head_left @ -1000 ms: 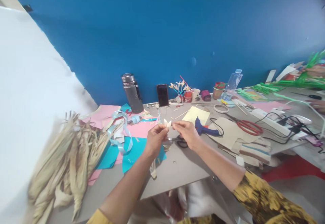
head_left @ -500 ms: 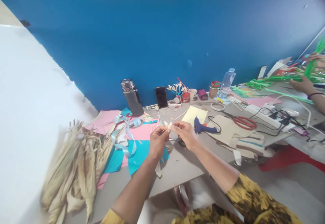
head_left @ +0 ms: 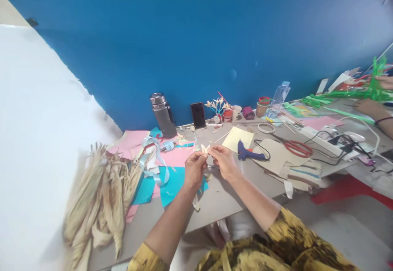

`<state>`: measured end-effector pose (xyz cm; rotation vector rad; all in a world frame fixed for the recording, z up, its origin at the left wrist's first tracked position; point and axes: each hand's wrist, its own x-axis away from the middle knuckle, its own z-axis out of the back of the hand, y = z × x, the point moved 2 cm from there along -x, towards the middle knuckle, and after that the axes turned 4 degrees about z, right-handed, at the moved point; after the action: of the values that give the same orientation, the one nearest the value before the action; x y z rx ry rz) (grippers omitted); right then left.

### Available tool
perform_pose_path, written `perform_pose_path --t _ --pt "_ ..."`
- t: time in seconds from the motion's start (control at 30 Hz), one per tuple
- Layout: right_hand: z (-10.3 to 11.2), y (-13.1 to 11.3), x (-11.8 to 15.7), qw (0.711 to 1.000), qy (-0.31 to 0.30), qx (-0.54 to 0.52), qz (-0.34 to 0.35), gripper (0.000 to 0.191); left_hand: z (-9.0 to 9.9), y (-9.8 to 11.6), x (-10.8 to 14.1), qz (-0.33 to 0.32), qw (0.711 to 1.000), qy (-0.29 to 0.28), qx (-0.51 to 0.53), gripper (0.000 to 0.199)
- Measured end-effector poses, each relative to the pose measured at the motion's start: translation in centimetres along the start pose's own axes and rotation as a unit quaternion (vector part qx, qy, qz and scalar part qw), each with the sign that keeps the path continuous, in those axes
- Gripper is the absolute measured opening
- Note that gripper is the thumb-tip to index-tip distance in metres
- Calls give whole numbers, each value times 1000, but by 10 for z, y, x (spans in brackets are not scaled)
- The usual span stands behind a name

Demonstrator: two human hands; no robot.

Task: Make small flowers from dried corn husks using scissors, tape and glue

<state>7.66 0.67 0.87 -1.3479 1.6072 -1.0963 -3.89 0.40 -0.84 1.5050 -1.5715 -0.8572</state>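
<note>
Between my two hands, over the middle of the table, is a small pale husk piece (head_left: 205,149) with pointed tips. My left hand (head_left: 195,166) pinches it from the left, and my right hand (head_left: 225,162) pinches it from the right, the fingertips nearly touching. A blue glue gun (head_left: 250,153) lies just right of my right hand. Blue paper (head_left: 170,185) lies under and left of my left hand. Dried corn husks (head_left: 101,201) are heaped at the left table edge.
A flask (head_left: 163,115), a phone (head_left: 198,115), husk flowers (head_left: 217,106), cups and a bottle (head_left: 278,99) line the blue wall. Red-handled scissors (head_left: 297,148) and a power strip (head_left: 327,142) lie right. Another person's hands hold green strips (head_left: 376,84) at far right.
The view has shifted slightly, so table objects appear a little further right. Both my hands keep their pinch on the husk piece. The other person's hands have moved with the green strips.
</note>
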Motion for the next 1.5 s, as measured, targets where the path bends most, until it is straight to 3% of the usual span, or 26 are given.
perform_pose_path --t 0.13,0.33,0.7,1.0,1.33,1.5 --pt "2 0 -4 999 -19 -25 -10 27 1 -1 -2 12 1000 -12 1 26" --pt "11 -5 -12 997 -33 -59 -23 28 0 0 -2 56 998 -41 -3 38" --pt "15 1 -6 994 -65 -36 -77 31 6 -1 -5 16 997 -42 -62 28" --pt "18 1 -5 994 -97 19 -51 32 5 0 -5 14 997 -44 -54 30" --pt "16 -2 -9 997 -69 32 -15 33 5 -2 -5 13 995 -26 -99 28" --pt "19 -5 -6 997 -66 28 -20 35 4 -1 -3 23 995 -42 -91 37"
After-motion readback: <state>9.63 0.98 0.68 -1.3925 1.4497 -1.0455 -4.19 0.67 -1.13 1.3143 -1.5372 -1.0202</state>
